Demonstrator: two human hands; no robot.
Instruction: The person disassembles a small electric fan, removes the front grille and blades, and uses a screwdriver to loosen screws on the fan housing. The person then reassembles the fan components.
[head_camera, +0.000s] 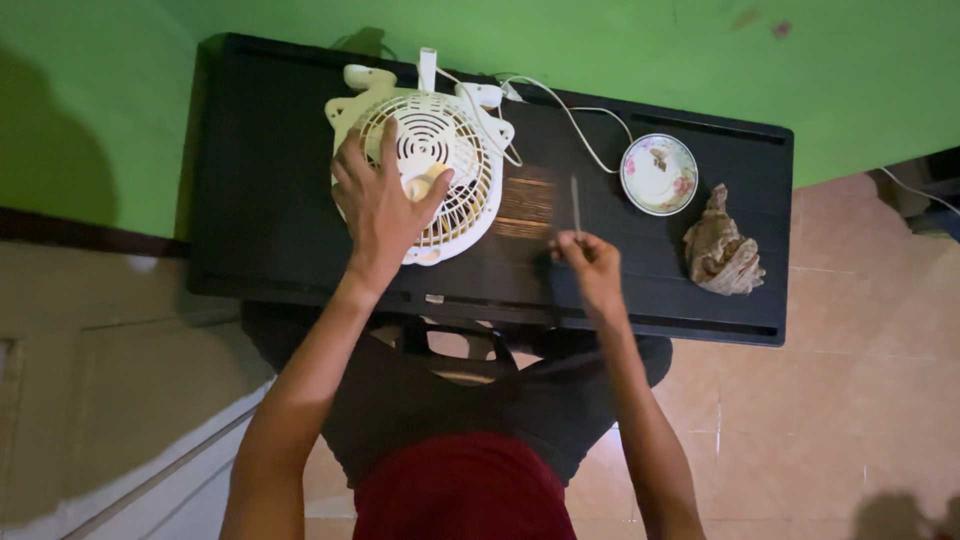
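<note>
Here, a small cream fan (430, 160) is laid grille-up at the bench's (260, 200) far-left end, pressed flat by the left hand (380, 205), grip spread wide. A thin tool (575, 205) is pinched in the right hand (590, 265) nearby. Further right: floral bowl (658, 175) w/ crumpled rag (722, 250) beside it.

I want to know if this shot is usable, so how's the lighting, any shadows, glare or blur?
Head view: dim, warm light; the black table swallows detail. A soft dark shadow lies on the green wall at left. A glare patch shines on the table beside the fan. The left hand, right hand and thin tool look slightly soft.
</note>
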